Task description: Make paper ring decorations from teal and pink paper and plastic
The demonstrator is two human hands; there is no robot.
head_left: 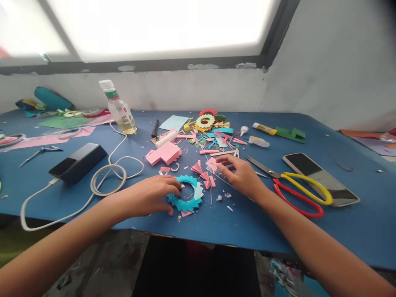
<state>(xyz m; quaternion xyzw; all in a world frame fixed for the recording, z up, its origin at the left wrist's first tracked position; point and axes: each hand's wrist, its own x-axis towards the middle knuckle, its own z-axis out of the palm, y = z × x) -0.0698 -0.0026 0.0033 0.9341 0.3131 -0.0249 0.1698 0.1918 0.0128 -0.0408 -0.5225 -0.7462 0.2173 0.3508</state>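
Note:
A turquoise paper ring [173, 201] with a pleated, pointed edge lies near the table's front edge, with one pale piece on its right side. My left hand [154, 194] curls at its left rim, the fingertips on the ring and the thumb beside it. To the right, my right hand [239, 175] has thumb and fingers closed on a small pink paper piece [212, 164]. Folded pink paper pieces [205, 178] lie between both hands. A stack of pink paper squares [168, 152] sits farther back.
Scissors [274, 174] and a phone [320, 177] lie right of my right hand. On the left are a tape roll [93, 183], a dark box-shaped device [77, 163] with a white cable, and a bottle [122, 115]. Paper scraps, a glue stick [264, 128] and paper flowers [204, 121] lie behind.

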